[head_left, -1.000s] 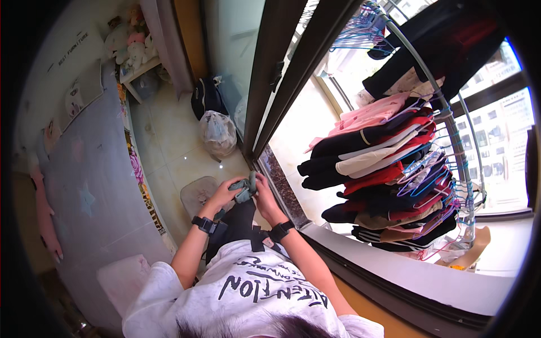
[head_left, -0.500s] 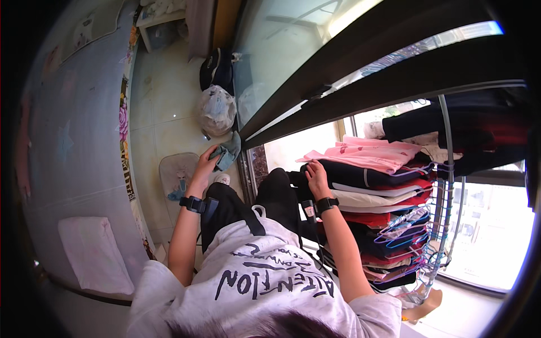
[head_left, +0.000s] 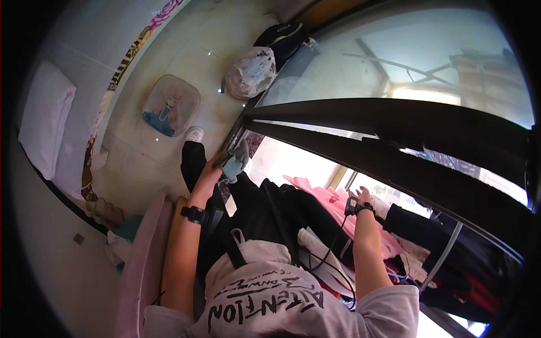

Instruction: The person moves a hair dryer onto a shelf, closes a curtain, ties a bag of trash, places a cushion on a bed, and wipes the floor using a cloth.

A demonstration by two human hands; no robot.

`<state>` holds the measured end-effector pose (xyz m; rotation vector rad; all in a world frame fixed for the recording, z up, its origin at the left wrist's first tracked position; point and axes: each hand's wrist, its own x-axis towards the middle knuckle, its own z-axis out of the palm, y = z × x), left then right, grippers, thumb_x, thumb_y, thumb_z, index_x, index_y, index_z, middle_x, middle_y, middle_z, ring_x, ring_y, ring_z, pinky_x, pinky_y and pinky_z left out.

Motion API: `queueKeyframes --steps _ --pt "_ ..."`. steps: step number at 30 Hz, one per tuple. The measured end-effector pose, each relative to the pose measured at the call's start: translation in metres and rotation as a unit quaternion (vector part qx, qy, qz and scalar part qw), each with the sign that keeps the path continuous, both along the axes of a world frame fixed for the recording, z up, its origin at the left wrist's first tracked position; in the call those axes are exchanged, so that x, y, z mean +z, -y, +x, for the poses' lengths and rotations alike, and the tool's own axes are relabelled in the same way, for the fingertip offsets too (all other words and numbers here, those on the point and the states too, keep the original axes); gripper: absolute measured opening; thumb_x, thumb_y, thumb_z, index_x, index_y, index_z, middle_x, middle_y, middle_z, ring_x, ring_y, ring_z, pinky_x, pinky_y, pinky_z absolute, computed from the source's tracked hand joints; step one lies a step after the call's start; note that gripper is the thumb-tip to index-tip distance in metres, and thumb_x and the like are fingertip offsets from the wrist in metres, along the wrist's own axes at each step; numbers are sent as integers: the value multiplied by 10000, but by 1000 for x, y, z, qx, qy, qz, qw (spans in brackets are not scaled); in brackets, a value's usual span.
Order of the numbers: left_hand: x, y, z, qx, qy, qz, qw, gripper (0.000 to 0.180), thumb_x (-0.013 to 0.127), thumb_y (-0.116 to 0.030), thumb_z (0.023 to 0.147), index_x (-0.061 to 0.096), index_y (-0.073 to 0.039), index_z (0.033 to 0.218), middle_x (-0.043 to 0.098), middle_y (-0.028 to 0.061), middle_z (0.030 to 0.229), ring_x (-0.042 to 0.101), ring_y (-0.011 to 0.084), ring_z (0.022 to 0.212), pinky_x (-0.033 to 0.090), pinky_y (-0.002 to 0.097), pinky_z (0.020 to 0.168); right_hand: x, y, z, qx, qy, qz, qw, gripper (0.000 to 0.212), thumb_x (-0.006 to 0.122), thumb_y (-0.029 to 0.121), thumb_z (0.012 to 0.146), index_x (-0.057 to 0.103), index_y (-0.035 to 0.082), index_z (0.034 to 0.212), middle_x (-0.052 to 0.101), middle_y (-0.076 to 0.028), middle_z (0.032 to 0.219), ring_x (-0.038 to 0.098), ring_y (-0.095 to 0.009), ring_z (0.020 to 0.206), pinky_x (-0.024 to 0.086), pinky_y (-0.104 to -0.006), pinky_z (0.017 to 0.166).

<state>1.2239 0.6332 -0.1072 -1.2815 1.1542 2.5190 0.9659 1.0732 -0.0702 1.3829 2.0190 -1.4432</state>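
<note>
Your two hands are well apart. Your left hand (head_left: pixel 211 173) is curled around a soft, crumpled grey-green cloth (head_left: pixel 233 164), bunched into uneven folds, with its loose edges sticking out past your fingers on the side toward the door. That cloth sits in front of your black fabric trousers (head_left: pixel 253 217), near the lower end of the dark, smooth door frame (head_left: pixel 338 119), which borders a large, glossy sheet of glass (head_left: pixel 349 62).

Your right hand (head_left: pixel 362 197) is stretched out to the other side, its fingers spread, beside a pale pink garment (head_left: pixel 332 204) of thin, patterned cloth that slopes down in a long, flat fall. Whether your fingers touch it, you cannot tell from this angle. Close by hang dark, matte garments (head_left: pixel 417 225), next to a smooth, round metal tube (head_left: pixel 442 256). A black band (head_left: pixel 366 208) circles your right wrist, with a thin black cable (head_left: pixel 336 236) looping down from that wrist, and a similar chunky strap (head_left: pixel 193 214) wraps your left.

On the shiny, marbled floor tiles (head_left: pixel 211 34) lies a flat, beige mat (head_left: pixel 183 96) with rounded corners and a blue-dressed figure on it. Beyond it rests a puffy, wrinkled, translucent plastic bag (head_left: pixel 251 73), up against a rounded black bag (head_left: pixel 277 38). Your white shoe (head_left: pixel 195 135) stands just beside the mat.
</note>
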Motion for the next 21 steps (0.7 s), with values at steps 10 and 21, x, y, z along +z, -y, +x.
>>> queueKeyframes --steps 10,21 --pt "-40 -43 22 94 64 34 993 376 478 -61 758 391 19 1115 490 67 1009 461 108 882 360 215 758 -144 -46 -71 667 208 350 625 562 544 298 662 317 84 1129 386 -158 1090 443 -290 878 359 -385 752" --pt "-145 -55 55 150 164 11 975 325 457 -156 783 438 -32 1083 511 6 954 472 68 843 360 189 727 -244 -82 -136 716 278 393 506 693 572 342 638 225 97 1186 364 -172 1131 425 -310 941 343 -397 787"
